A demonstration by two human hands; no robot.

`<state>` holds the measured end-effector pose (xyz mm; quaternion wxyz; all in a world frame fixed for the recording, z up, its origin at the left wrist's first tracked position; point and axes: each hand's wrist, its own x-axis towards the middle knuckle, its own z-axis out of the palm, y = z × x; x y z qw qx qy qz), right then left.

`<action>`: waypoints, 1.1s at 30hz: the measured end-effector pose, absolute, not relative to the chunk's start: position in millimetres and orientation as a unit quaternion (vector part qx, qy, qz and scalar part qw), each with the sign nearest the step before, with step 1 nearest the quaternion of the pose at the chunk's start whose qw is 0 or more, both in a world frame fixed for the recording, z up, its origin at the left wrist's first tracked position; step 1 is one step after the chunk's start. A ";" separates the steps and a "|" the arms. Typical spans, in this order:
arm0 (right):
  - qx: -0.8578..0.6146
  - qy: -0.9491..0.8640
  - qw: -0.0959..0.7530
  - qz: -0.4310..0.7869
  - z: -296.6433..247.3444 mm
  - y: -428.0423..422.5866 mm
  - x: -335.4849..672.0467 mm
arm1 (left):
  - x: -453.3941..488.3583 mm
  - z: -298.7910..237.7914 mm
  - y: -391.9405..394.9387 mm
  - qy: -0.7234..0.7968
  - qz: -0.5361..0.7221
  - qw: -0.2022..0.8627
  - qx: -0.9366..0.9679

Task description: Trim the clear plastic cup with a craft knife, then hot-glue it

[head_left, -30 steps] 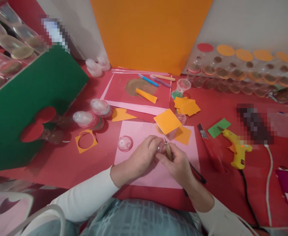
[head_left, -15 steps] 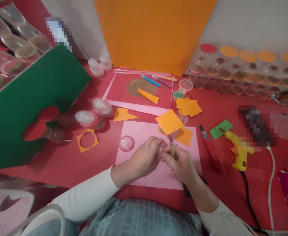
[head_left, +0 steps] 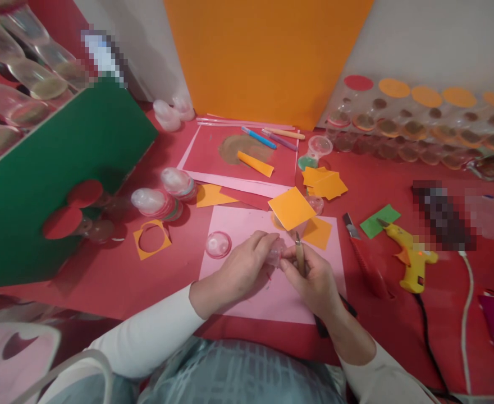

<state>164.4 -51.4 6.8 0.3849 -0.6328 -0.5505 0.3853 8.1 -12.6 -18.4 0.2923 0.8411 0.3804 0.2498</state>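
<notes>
My left hand (head_left: pixel 245 264) is closed around a small clear plastic cup (head_left: pixel 275 253) above a pink sheet (head_left: pixel 251 300). My right hand (head_left: pixel 314 275) holds a craft knife (head_left: pixel 300 255) with a wooden-looking handle, its blade pointing up and away from me. The thumb and fingertips of that hand also touch the cup's right side. Just beyond my hands, an orange paper square (head_left: pixel 292 208) rests on something raised. A clear domed lid with a pink rim (head_left: pixel 218 245) lies left of my left hand. Small red scraps (head_left: pixel 269 276) show on the sheet below the cup.
At right lie a red utility knife (head_left: pixel 367 261), a yellow glue gun (head_left: pixel 413 255) with a cord and a green paper piece (head_left: pixel 379 220). Stacked clear cups (head_left: pixel 154 203) and an orange cut-out frame (head_left: pixel 152 239) sit left. A green board (head_left: pixel 65 179) stands beyond them.
The cup has turned in my fingers, showing more of its side. My right hand and the craft knife have shifted slightly right. Red scraps now show beneath the cup.
</notes>
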 end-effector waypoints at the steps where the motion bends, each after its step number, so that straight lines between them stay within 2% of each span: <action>1: -0.635 -0.550 0.384 0.383 6.3 -51.6 164.6 | 8.0 -18.1 -12.8 0.380 0.249 0.282 0.845; 17: -0.627 -0.591 0.359 0.358 2.5 -50.5 167.3 | 6.1 -18.2 -15.8 0.367 0.224 0.171 0.886; 25: -0.627 -0.566 0.369 0.389 4.3 -47.0 167.0 | 6.3 -14.5 -15.8 0.357 0.231 0.209 0.881; 33: -0.592 -0.494 0.380 0.512 6.8 -43.8 166.4 | 7.6 -15.5 -16.5 0.365 0.238 0.265 0.860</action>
